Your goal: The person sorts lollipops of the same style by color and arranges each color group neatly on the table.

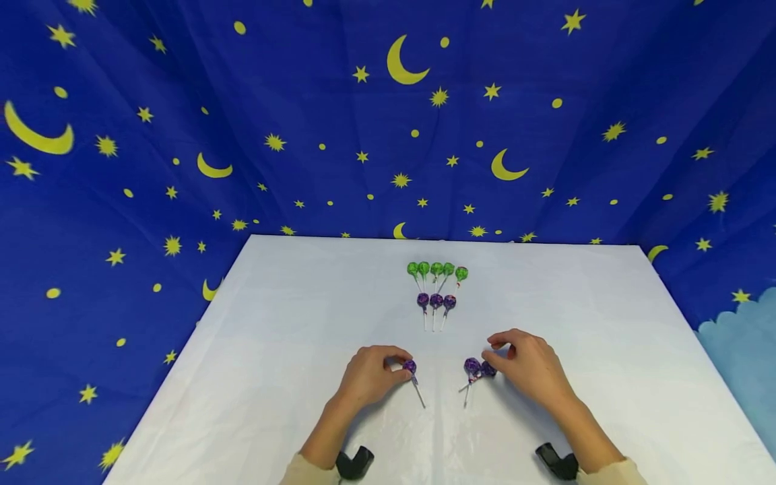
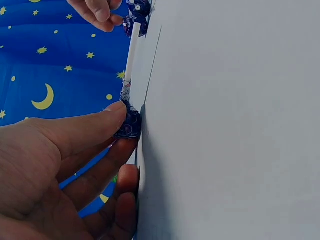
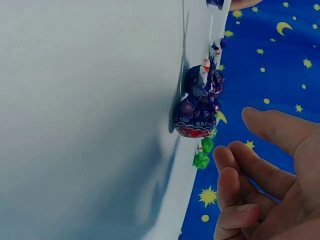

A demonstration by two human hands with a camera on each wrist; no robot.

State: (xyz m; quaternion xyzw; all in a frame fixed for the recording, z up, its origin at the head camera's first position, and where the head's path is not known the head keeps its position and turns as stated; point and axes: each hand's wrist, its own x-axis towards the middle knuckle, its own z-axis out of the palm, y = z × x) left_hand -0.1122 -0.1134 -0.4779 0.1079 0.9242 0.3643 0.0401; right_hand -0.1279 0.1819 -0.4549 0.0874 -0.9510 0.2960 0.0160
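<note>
My left hand [image 1: 371, 374] pinches the purple-wrapped head of a lollipop [image 1: 409, 367] between thumb and fingers, just above the white table. Its white stick points toward the table's front edge, and in the left wrist view the thumb lies against the wrapper [image 2: 129, 125]. Two more purple lollipops [image 1: 472, 366] lie close together with their sticks crossing. Beside them is my right hand [image 1: 535, 369], its thumb and loosely bent fingers apart. The right wrist view shows a gap between that hand and the lollipop heads [image 3: 195, 117].
Farther back on the white table [image 1: 303, 303], several green lollipops [image 1: 436, 269] lie in a row. In front of them is a row of three purple lollipops [image 1: 436, 301]. A blue curtain [image 1: 339, 114] with yellow moons and stars hangs behind and at the sides.
</note>
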